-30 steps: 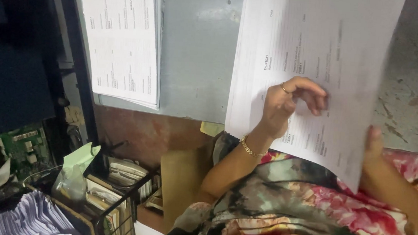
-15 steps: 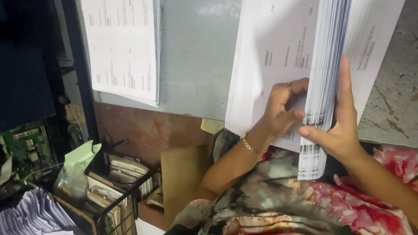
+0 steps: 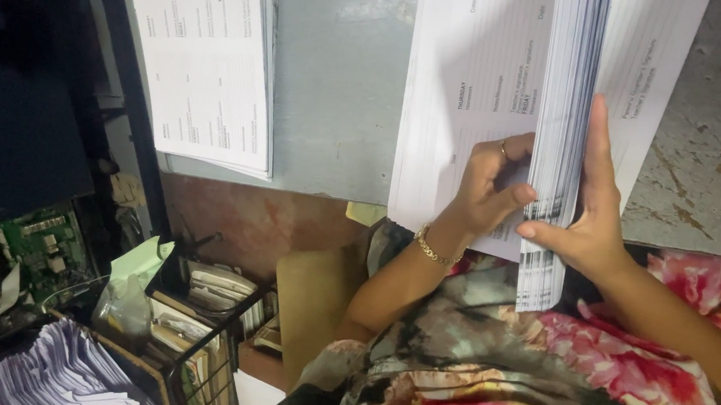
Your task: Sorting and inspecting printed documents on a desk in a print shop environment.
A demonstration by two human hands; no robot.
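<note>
Here, the right hand (image 3: 592,219) is clamping a thick, upright sheaf of thin white printed pages (image 3: 560,149), fingers flat along its edge. The left hand (image 3: 488,186) is curling closed against the sheaf's lower edge, over a smooth open booklet (image 3: 470,92) lying on the worn grey surface (image 3: 339,83).

One head-worn view — looking steeply down, close over the desk edge (image 3: 327,193).
</note>
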